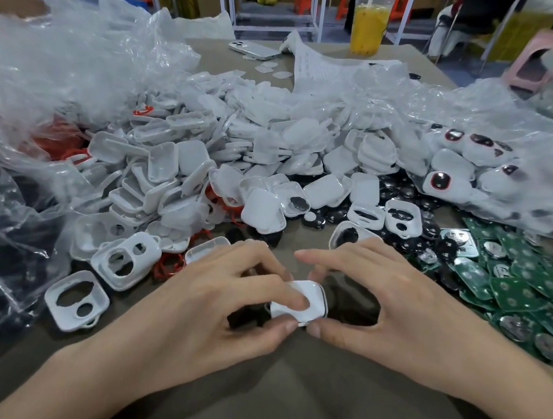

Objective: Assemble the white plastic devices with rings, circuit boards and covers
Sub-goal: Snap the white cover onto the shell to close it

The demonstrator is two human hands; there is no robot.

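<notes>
Both forearms reached in low over the brown worktop (297, 404). The left grip (224, 293) pinched the small white rounded-square plastic device (315, 298) between curled forefinger and thumb. The right grip (404, 313) pinched its right edge, its other fingers arched above. The device sat between them, just above the worktop.

The near device (299, 303) is glossy white with a thin black line along its right edge. The heap of shells (241, 143) behind is plain white, red-orange rings (167, 265) showing through on its left. On the right, circuit boards (517, 292) are dark green with round silver patches, beside black discs (404, 193). The counter (281, 399) is dull grey-brown; the far drink (366, 30) is yellow-orange.
</notes>
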